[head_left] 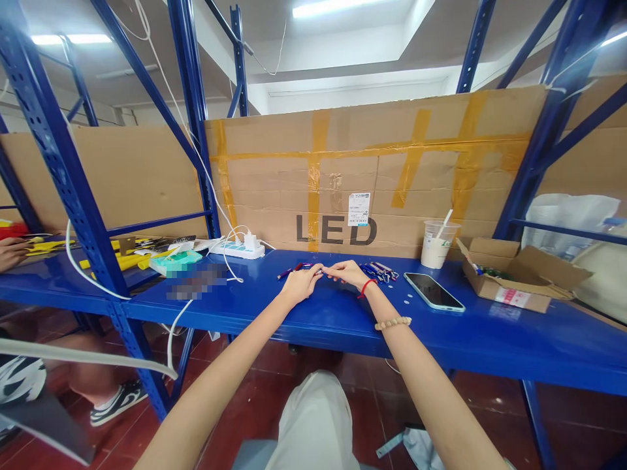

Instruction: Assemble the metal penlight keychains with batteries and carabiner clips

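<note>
My left hand (302, 283) and my right hand (347, 271) meet over the blue shelf top (313, 313), fingertips pinched together on a small slim pen-like item (321, 269) that I cannot make out in detail. A few similar small blue and red pieces (294, 269) lie just left of my left hand. A pile of several more such pieces (378, 270) lies right beside my right hand. My right wrist wears a red string and a bead bracelet.
A phone (434, 290) lies face up to the right, with a plastic cup and straw (437, 243) and an open cardboard box (514, 273) behind it. A white power strip (238, 248) sits at back left. Another person's hand (10, 252) rests at far left. Taped cardboard walls the back.
</note>
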